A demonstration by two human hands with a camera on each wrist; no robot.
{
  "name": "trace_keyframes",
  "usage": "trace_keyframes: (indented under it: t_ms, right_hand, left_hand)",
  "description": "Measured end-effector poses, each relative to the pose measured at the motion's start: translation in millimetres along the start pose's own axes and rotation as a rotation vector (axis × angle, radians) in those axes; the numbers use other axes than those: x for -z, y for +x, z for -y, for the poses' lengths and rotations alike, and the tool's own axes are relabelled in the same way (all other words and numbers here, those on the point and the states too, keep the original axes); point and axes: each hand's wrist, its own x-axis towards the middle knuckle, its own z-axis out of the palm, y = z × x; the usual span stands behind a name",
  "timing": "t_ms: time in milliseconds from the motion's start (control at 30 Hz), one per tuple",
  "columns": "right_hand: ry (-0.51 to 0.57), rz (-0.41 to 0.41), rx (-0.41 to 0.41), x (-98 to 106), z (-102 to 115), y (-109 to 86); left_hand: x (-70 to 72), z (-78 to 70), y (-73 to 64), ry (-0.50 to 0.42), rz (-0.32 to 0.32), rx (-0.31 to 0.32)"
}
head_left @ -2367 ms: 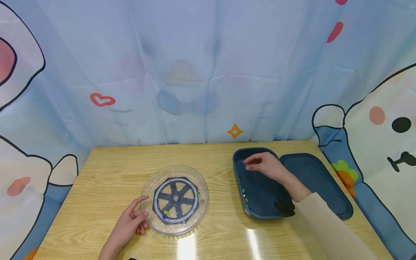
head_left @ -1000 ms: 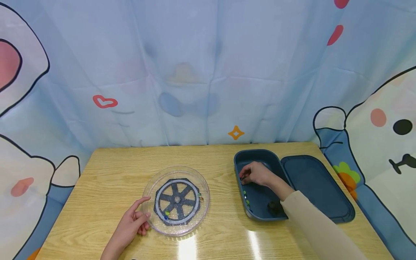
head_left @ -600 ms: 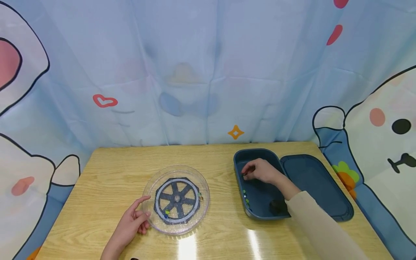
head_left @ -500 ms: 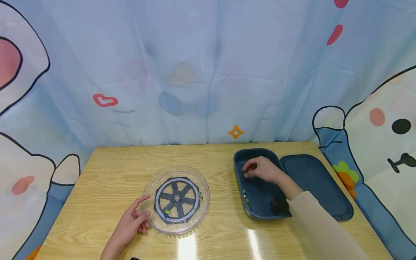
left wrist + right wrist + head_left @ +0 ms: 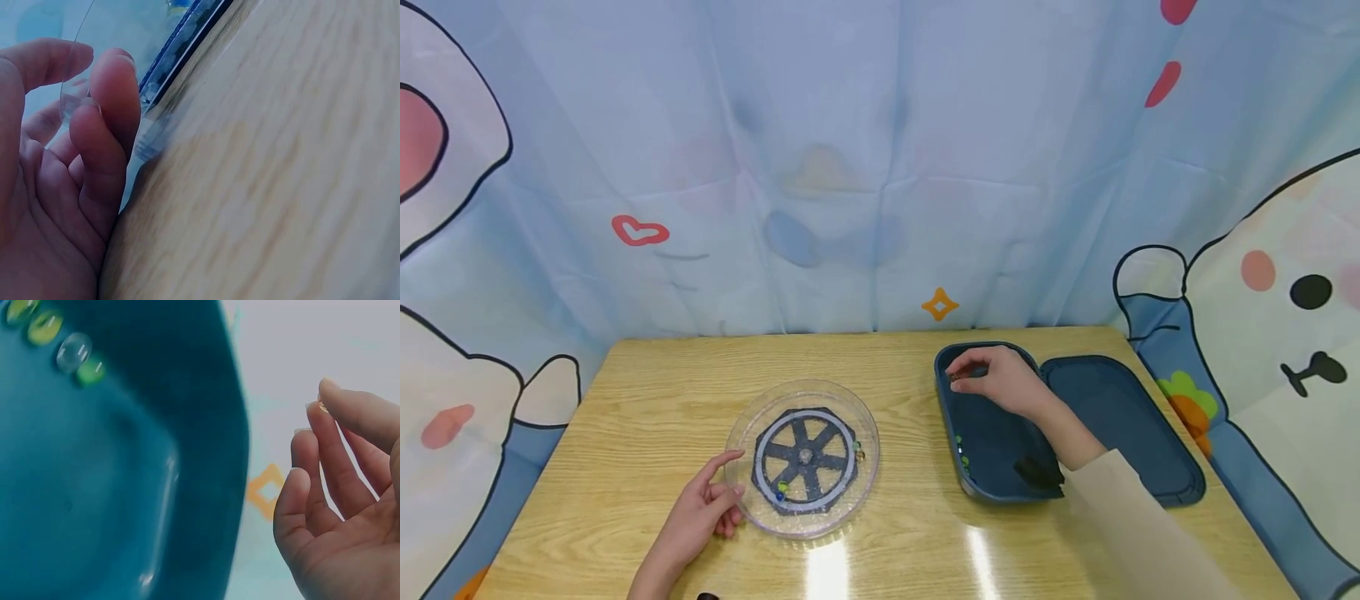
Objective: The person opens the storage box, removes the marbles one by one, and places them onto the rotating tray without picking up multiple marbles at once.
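Note:
My left hand (image 5: 695,514) holds the near-left rim of a clear round dish (image 5: 741,421) with its thumb and fingers. Inside the dish is a dark spoked, wheel-like piece (image 5: 801,432) with a pale ring. A few glass marbles lie there too, including a yellow-green marble (image 5: 783,487). My right hand (image 5: 1006,385) is over the far end of a dark blue box (image 5: 992,450), pinching a small amber glass marble (image 5: 323,407) between thumb and fingertip; the fingers hide most of it. Several green and clear marbles (image 5: 74,352) line the box's left side.
A flat dark blue lid (image 5: 1123,421) lies right of the box. All stand on a wooden table (image 5: 662,392), with a patterned blue curtain (image 5: 820,167) behind its far edge. Below the right wrist shows a dark blurred patch (image 5: 1037,472). A small black object (image 5: 707,596) peeks in at the bottom.
My right hand went down to the box's left side, took hold of a marble there, and has since risen toward the far end with it. The left hand has stayed at the dish's rim.

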Motion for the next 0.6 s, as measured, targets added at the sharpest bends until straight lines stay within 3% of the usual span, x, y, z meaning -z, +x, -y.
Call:
trace_keyframes:
  t_ms: [333, 600]
  right_hand:
    - [-0.016, 0.004, 0.123, -41, 39, -0.6]
    - [0.017, 0.081, 0.198, -80, 62, 0.9]
  left_hand:
    - [0.2, -1.9, -0.3, 0.000, 0.005, 0.006]
    - [-1.1, -2.0, -0.2, -0.005, -0.003, 0.008]
